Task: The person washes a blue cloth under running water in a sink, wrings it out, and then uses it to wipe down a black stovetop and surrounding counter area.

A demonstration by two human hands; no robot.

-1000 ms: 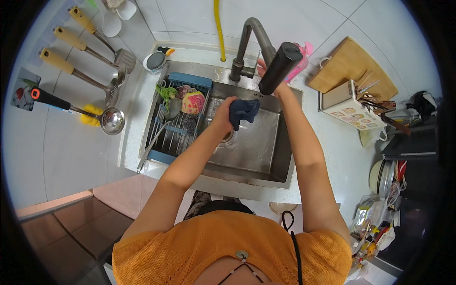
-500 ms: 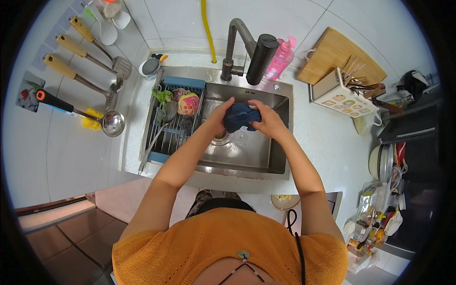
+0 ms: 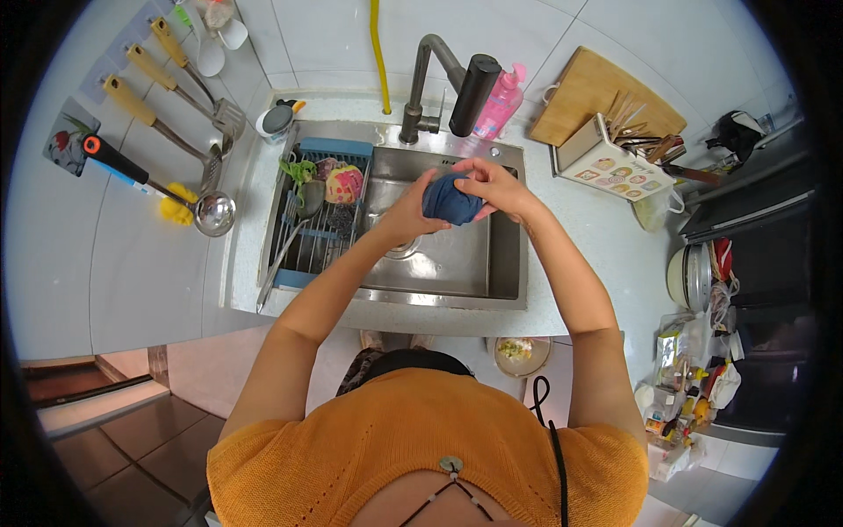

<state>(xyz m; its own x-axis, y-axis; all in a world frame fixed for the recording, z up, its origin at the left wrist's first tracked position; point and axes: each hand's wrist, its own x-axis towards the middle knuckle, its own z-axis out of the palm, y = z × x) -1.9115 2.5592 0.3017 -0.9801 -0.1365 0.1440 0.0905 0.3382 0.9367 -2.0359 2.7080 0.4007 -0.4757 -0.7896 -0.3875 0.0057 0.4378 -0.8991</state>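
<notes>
Now both hands together, left hand (image 3: 406, 215) and right hand (image 3: 488, 182) fingers gripping blue cloth (image 3: 450, 200), faucet released

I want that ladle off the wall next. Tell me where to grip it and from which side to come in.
Grip the ladle on its black handle just below the orange end, coming from the sink side with the left hand, which is nearer. The handle is long, straight and bare there, lying slanted against the tiled wall, while the steel bowl is round and sits close to the yellow thing.
</notes>
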